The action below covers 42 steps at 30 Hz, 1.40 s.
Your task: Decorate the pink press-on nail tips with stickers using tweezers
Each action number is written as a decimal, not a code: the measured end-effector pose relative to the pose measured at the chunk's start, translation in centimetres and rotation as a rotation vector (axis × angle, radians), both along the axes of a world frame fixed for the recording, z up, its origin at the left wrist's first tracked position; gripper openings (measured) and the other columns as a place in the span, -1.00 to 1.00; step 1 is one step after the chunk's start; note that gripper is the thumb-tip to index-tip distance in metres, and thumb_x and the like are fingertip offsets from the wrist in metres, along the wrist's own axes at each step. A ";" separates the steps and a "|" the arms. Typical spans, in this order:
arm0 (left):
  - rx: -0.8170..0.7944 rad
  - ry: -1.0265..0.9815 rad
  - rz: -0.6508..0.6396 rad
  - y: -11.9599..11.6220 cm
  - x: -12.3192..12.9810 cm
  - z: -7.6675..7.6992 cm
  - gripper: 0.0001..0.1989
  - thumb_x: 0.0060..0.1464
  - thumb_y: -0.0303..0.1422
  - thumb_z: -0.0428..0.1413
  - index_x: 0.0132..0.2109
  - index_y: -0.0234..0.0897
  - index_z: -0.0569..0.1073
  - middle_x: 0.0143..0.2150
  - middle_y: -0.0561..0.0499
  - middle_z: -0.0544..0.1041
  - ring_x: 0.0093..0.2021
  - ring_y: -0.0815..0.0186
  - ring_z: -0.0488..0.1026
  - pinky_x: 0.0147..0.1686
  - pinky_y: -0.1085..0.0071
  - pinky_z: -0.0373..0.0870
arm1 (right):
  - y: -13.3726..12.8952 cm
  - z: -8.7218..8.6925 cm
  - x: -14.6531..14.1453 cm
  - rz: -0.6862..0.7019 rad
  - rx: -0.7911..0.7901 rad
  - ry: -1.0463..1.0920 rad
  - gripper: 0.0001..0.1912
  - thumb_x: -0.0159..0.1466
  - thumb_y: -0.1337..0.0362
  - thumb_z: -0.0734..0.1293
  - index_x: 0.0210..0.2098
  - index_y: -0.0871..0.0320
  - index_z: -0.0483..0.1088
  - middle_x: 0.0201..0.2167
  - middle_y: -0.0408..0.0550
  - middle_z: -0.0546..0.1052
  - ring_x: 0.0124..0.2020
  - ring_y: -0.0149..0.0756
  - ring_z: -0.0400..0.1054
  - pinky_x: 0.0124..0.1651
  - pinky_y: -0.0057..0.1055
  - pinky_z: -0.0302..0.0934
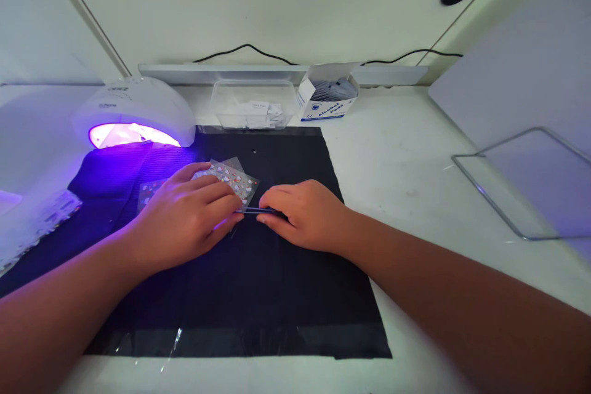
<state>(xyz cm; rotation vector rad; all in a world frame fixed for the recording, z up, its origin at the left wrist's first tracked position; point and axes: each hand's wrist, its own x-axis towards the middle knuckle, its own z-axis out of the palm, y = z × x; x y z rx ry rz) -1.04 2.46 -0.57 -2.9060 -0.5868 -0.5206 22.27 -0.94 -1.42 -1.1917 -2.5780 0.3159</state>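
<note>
Over the black mat (277, 295), my right hand (307, 212) pinches a thin dark tool that looks like tweezers (258, 211), its tips pointing left. The tips reach the closed fingertips of my left hand (194, 215). Whatever those left fingers pinch is too small to make out. Clear sticker sheets (237, 181) with small printed figures lie on the mat just behind and partly under my left hand.
A white lamp (138, 104) glows purple at the back left. Behind the mat stand a clear plastic tray (221, 104) of small packets and an open alcohol pads box (329, 109). A bent metal frame (498, 212) is at the right.
</note>
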 end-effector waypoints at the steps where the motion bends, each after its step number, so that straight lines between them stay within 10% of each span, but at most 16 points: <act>1: 0.002 -0.002 0.001 0.0 0.0 0.0 -0.83 0.28 -0.36 0.02 -0.20 -0.27 0.49 -0.24 -0.01 0.62 -0.22 0.15 0.56 0.04 -0.04 0.38 | 0.0 0.0 0.0 0.000 0.003 -0.003 -0.80 0.36 0.21 0.27 -0.22 0.22 0.45 -0.29 -0.03 0.59 -0.35 -0.27 0.44 -0.39 -0.43 0.06; 42: 0.020 0.002 -0.016 0.0 0.1 0.2 -0.79 0.29 -0.35 -0.01 -0.20 -0.30 0.51 -0.26 -0.04 0.62 -0.25 0.13 0.57 -0.11 0.03 0.48 | 0.2 -0.1 0.0 0.014 0.013 -0.006 -0.81 0.36 0.22 0.26 -0.27 0.21 0.44 -0.34 -0.06 0.57 -0.39 -0.30 0.41 -0.42 -0.44 0.01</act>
